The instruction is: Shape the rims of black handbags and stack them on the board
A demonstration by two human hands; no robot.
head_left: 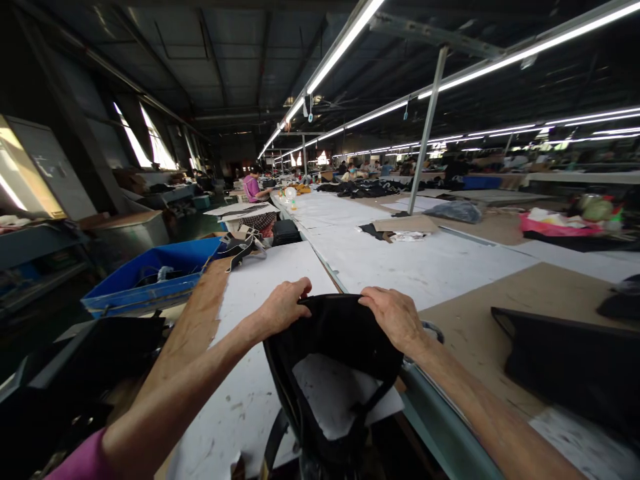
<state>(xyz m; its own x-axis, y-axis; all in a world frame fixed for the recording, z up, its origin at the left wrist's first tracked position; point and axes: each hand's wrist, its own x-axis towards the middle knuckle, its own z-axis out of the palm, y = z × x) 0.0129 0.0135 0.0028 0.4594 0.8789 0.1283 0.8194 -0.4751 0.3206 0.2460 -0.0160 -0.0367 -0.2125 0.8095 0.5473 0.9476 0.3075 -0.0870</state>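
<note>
The 1 black bag (345,337) sits at the near end of the counter (410,260), right in front of the person, over the seam between the 2 counter panels. Its top edge runs left to right between the 2 hands. The body falls back toward the person, so its long axis lies near to far, with the opening facing up. A white sheet (335,393) shows inside the opening, and 2 straps (273,440) trail off the low end.

The left hand (283,308) has its fingers (300,290) clenched over the bag's left top corner. The right hand (394,319) has its fingers (373,298) clenched over the right top corner. The 2 hands are near each other but apart.

Beyond the hands the white top is bare for a long stretch, up to a few scraps (395,232) by the 1 slanted metal post (425,133). Left of the bag the white surface stays open as far as the torn brown edge of the counter. A metal rail (440,427) runs from under the right wrist toward the lower right. Right of it, bare brown board separates the forearm from 1 flat black sheet (565,360).

Off the counter's left edge stands 1 blue bin (150,277), well apart from the bag. Far down the aisle 1 person in a pink top (251,187) works at the counter.
</note>
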